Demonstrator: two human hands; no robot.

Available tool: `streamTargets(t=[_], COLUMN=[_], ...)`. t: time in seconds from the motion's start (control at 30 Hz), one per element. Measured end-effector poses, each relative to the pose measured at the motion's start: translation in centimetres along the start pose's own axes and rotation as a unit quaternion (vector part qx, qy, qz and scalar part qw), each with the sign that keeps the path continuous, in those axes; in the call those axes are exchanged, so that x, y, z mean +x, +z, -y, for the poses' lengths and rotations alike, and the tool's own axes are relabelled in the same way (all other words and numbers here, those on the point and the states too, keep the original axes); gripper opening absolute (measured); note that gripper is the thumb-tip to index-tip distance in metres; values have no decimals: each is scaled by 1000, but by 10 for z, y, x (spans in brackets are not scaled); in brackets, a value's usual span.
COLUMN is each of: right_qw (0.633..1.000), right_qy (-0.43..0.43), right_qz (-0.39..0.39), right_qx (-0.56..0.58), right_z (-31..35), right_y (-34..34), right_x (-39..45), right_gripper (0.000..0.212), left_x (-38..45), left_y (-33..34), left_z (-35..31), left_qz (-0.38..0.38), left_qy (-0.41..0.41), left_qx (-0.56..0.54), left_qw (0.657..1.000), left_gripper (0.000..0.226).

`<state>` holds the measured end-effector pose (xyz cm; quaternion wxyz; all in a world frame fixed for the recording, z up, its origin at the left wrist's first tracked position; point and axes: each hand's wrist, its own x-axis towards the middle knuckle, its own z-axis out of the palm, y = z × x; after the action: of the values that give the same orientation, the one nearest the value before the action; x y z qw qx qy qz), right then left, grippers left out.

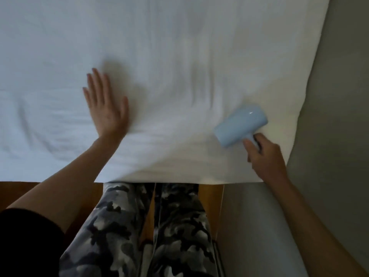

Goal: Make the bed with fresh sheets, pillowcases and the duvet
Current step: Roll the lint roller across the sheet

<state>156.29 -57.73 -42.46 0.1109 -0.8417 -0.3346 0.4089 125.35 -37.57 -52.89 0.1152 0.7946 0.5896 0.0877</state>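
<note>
From the head camera, looking straight down over the person's knees, the white sheet (179, 56) covers the bed from the near edge out to twelve o'clock, with its corner falling off toward the grey wall (339, 96) at about three o'clock. The left hand (106, 105) lies flat on the sheet at roughly ten o'clock from the person's knees, fingers (95, 84) straight and spread, pressing the cloth down and gripping nothing. The right hand (265, 154) sits near the corner at about two o'clock, its fingers curled round the short handle of a pale blue handheld tool (240, 126), whose barrel rests on the sheet; I can't tell for certain what it is, perhaps a lint roller or a small steamer. The sheet looks thin, soft and light, the sort of cloth that rucks under a sliding palm; shallow wrinkles run between the two hands. I'd judge it slips readily over what lies beneath, so a flat hand is right for pinning it while the tool works. To shift or tighten it, the near hem above the camouflage trousers (139, 226) or the corner beside the right hand looks like the place to pinch, since the middle only bunches. The wooden floor (209, 196) shows below the hem.
</note>
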Motion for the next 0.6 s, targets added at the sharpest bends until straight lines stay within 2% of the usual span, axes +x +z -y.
streamTargets(t=[0.13, 0.23, 0.3, 0.43, 0.6], right_qw=[978, 942, 927, 927, 949], right_qy=[82, 122, 121, 105, 131], right_qz=[-90, -131, -138, -125, -62], right_qx=[170, 284, 327, 337, 281], right_z=[19, 40, 56, 86, 85], right_y=[-13, -22, -26, -34, -12], right_x=[26, 70, 99, 145, 142], right_gripper=[30, 31, 32, 33, 29], left_x=[37, 66, 82, 89, 81], left_y=[14, 20, 25, 39, 50], left_z=[-67, -109, -130, -137, -128], left_qz=[41, 35, 57, 131, 129], left_qy=[116, 142, 142, 162, 178], left_qx=[7, 18, 39, 58, 50], left_qw=[992, 989, 987, 976, 974], left_gripper=[57, 55, 56, 59, 59])
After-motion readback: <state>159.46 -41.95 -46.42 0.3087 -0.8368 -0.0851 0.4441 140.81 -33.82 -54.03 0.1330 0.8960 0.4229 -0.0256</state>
